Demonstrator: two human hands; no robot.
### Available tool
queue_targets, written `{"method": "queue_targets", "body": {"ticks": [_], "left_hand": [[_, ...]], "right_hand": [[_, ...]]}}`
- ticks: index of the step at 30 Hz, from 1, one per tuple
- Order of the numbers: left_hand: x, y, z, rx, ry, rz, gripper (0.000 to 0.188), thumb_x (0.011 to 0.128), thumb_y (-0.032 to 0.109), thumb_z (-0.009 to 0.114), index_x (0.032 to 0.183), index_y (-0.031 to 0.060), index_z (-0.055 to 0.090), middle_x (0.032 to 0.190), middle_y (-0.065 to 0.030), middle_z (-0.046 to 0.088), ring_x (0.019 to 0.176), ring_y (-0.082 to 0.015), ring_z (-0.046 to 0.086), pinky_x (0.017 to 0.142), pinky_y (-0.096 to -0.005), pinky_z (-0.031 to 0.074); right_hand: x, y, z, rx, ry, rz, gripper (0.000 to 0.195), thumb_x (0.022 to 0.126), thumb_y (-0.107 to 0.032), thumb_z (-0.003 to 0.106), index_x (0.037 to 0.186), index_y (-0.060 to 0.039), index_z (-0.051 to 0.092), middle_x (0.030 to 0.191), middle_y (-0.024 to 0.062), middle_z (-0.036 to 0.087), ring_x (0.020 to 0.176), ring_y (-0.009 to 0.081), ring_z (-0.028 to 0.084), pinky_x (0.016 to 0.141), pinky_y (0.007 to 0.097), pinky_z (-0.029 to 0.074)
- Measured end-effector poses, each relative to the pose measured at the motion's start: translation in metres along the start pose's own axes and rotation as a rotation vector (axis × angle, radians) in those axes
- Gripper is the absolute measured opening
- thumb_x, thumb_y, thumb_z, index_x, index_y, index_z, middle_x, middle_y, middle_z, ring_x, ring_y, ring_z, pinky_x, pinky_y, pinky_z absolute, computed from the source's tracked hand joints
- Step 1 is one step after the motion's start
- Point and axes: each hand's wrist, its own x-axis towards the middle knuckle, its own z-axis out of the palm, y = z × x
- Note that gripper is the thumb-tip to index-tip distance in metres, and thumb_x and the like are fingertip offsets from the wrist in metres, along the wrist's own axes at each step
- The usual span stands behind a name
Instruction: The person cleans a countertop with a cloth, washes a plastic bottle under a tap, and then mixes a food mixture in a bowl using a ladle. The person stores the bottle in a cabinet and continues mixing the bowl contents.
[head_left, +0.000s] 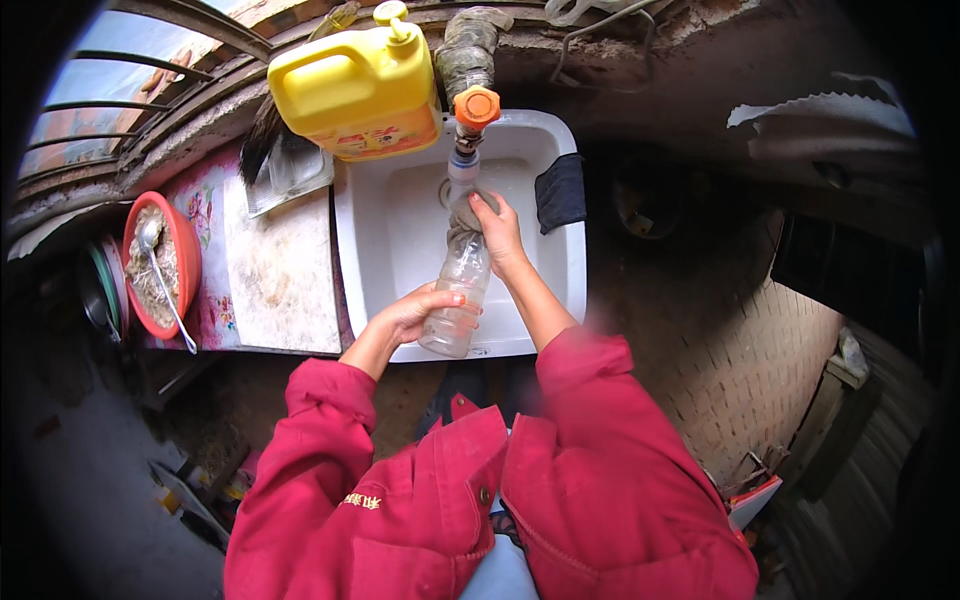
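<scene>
Over a white ceramic sink (375, 300), my left hand (420, 311) grips the lower part of a clear plastic bottle (466, 266). The bottle is tilted, its upper end pointing towards the tap. My right hand (501, 229) presses a grey-brown cloth (465, 214) around the bottle's upper end, hiding the mouth. Just beyond the cloth is the tap's translucent spout (463, 169), below an orange tap handle (477, 107). Whether water is running cannot be told.
A yellow plastic jug (360, 90) stands at the sink's back left corner. On the left are a white board (281, 277), a clear plastic tray (292, 176) and a red bowl (193, 255) holding food and a metal spoon (154, 247). A black cloth (561, 193) hangs over the right rim.
</scene>
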Motion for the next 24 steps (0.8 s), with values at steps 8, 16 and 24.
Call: {"method": "queue_targets", "body": {"ticks": [8,16,24], "left_hand": [[0.023,-0.007,0.021,1.376,0.747,0.193,0.079,0.061,0.033,0.079,0.123,0.0008,0.043,0.099,-0.0212,0.062,0.088,-0.0355,0.064,0.078,-0.0400,0.051],[0.015,-0.001,0.013,0.405,0.247,0.317,0.077,0.068,0.033,0.080,0.127,0.0044,0.039,0.111,-0.0180,0.060,0.098,-0.0301,0.063,0.087,-0.0415,0.050],[0.025,-0.005,-0.018,1.214,0.576,0.310,0.043,0.070,0.009,0.068,0.110,0.0065,0.054,0.089,-0.0125,0.058,0.077,-0.0250,0.057,0.070,-0.0356,0.046]], "right_hand": [[0.006,0.003,-0.018,0.165,0.156,0.236,0.022,0.088,-0.017,0.061,0.103,-0.0013,0.056,0.088,0.0089,0.064,0.073,0.0200,0.063,0.067,0.0351,0.053],[-0.018,-0.038,-0.004,0.210,-0.065,0.066,0.030,0.083,-0.014,0.069,0.108,-0.0038,0.056,0.093,0.0068,0.064,0.081,0.0160,0.062,0.074,0.0306,0.051],[-0.015,-0.014,0.017,-1.129,0.003,0.027,0.049,0.082,-0.035,0.068,0.114,0.0002,0.057,0.102,0.0137,0.068,0.096,0.0249,0.064,0.083,0.0359,0.049]]}}
